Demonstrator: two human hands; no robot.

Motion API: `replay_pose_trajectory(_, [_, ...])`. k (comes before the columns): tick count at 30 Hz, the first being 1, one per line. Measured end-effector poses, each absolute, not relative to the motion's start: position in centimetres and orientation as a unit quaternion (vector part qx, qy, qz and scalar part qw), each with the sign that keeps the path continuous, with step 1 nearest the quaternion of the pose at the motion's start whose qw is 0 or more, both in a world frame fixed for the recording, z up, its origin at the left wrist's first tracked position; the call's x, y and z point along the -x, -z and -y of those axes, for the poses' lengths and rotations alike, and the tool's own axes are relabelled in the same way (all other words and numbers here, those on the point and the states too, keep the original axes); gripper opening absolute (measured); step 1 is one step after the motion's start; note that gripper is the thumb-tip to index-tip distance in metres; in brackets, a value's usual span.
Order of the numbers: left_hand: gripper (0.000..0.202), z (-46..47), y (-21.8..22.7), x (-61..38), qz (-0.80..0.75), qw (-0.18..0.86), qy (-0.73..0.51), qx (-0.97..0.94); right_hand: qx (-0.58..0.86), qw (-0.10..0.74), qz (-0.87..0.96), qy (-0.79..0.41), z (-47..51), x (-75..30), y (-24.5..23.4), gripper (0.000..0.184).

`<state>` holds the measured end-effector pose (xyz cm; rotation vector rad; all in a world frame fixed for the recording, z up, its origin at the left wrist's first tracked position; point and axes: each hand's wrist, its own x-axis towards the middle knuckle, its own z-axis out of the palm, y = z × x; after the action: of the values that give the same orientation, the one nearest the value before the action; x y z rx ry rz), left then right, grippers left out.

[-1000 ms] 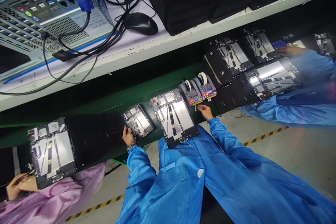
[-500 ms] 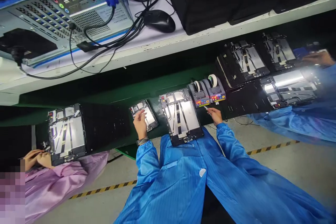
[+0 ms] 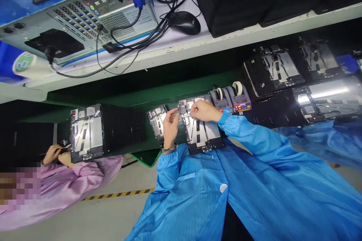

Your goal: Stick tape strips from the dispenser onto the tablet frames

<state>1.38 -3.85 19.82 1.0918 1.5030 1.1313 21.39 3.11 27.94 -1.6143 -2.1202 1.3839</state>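
An opened tablet point(image 3: 203, 131) with silver shielding lies in front of me on the green belt point(image 3: 158, 96). My right hand point(image 3: 204, 111) rests over its top edge, fingers pinched on a small strip of tape. My left hand point(image 3: 170, 127) is at the tablet's upper left corner, its fingers closed toward the same strip. A smaller opened device point(image 3: 157, 120) lies just left of my left hand. Two tape dispensers point(image 3: 232, 98) stand right of the tablet.
A person in a pink sleeve point(image 3: 70, 180) works at another opened tablet point(image 3: 86, 133) on the left. A blue-sleeved person point(image 3: 319, 139) works on the right by more tablets point(image 3: 275, 69). The shelf above holds a computer case point(image 3: 93, 19), cables and a mouse point(image 3: 185, 22).
My right hand has moved from the tape dispensers to the tablet's top edge. My left hand has left the smaller device and come to the tablet's corner. The view has shifted left.
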Motion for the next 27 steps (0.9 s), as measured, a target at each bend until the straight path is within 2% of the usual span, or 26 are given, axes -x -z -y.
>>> replay_pose_trajectory(7, [0.036, 4.0, -19.7, -1.9, -0.605, 0.467, -0.47, -0.441, 0.549, 0.028, 0.717, -0.427, -3.5, -20.8, -27.0, 0.018])
replay_pose_trajectory(14, [0.038, 3.9, -19.5, -1.7, -0.607, 0.47, -0.46, -0.445, 0.538, 0.036, 0.712, -0.45, -3.5, -21.0, -27.8, 0.017])
replay_pose_trajectory(21, [0.037, 3.8, -19.8, -1.7, -0.612, 0.46, -0.45, -0.46, 0.549, -0.008, 0.733, -0.402, -3.5, -20.2, -27.7, 0.017])
replay_pose_trajectory(27, [0.038, 3.6, -20.3, -1.9, -0.619, 0.449, -0.436, -0.475, 0.549, -0.012, 0.744, -0.381, -3.7, -20.0, -27.5, 0.018])
